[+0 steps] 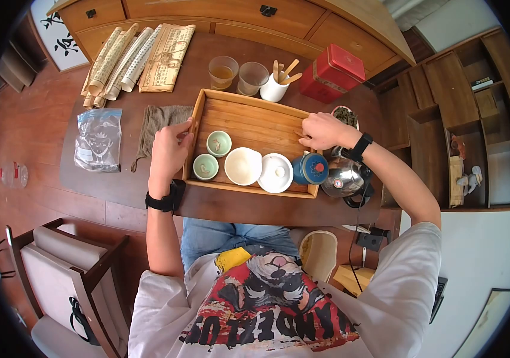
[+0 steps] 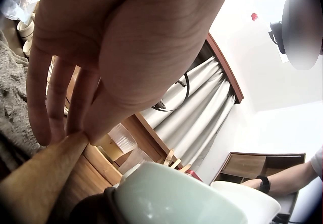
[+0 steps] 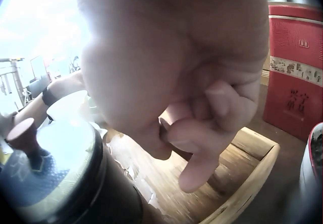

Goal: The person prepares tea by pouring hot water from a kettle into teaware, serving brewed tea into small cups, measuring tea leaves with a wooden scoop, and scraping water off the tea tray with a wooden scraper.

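My left hand point(image 1: 170, 147) pinches the left wall of the wooden tray point(image 1: 255, 117) between thumb and fingers; the left wrist view shows this wall point(image 2: 53, 168) up close. Over the tray's upper right part is my right hand point(image 1: 326, 131), its fingers loosely bent, with nothing visible between them. On the tray stand two pale green cups point(image 1: 219, 144), a white pitcher point(image 1: 243, 166), a white lidded bowl point(image 1: 276, 173) and a blue teapot point(image 1: 310, 168) with a brown-red lid knob. That teapot point(image 3: 55, 168) is left of the right hand in its wrist view.
Behind the tray are two clear cups point(image 1: 223, 73), a white holder point(image 1: 275, 89) with wooden tools and a red box point(image 1: 332, 73). A metal kettle point(image 1: 343, 179) stands right of it. Left lie a grey cloth point(image 1: 158, 128), a plastic bag point(image 1: 98, 140) and paper rolls point(image 1: 117, 65).
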`<state>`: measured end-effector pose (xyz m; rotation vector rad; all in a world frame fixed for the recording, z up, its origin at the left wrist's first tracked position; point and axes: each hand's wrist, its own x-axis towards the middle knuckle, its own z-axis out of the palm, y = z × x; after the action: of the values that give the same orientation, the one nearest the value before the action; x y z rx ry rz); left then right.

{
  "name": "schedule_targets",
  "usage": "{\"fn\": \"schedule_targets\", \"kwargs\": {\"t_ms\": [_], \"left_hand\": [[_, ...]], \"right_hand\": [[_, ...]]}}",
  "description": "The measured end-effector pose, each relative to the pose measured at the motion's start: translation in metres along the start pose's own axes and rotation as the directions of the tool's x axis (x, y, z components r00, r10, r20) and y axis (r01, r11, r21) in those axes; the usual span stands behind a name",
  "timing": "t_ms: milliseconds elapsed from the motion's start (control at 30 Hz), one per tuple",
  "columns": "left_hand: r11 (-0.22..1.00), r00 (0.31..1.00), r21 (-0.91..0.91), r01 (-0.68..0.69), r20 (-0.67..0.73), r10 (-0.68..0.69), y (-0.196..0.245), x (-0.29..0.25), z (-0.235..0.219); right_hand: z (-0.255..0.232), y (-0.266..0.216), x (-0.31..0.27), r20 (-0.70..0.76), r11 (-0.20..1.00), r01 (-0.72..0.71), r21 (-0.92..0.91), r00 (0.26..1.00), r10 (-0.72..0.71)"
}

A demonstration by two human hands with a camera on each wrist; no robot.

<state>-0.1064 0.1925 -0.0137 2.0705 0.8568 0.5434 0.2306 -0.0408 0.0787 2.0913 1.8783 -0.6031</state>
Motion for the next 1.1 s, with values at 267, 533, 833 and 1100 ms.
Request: {"fn": "schedule_targets", "kwargs": {"t_ms": [267, 533, 833, 1100], "left_hand": [[1.000, 1.000, 0.002, -0.007, -0.001, 0.007, -0.001, 0.000, 0.000], [1.000, 1.000, 0.007, -0.030, -0.007, 0.030, -0.001, 0.000, 0.000], [0.995, 0.999, 0.092, -0.032, -0.013, 0.034, 0.010, -0.002, -0.003], [0.924, 0.947, 0.209, -0.321, 0.095, 0.308, 0.049, -0.005, -0.007]], "right_hand": [[-0.003, 0.002, -0.005, 0.111, 0.992, 0.043, 0.120, 0.992, -0.056], [-0.003, 0.008, -0.007, 0.116, 0.973, 0.117, 0.197, 0.983, -0.142], [-0.001, 0.011, -0.009, 0.234, 0.886, 0.108, 0.451, 0.944, -0.234], [-0.036, 0.010, -0.028, -0.080, 0.978, 0.042, 0.203, 0.996, -0.026]]}}
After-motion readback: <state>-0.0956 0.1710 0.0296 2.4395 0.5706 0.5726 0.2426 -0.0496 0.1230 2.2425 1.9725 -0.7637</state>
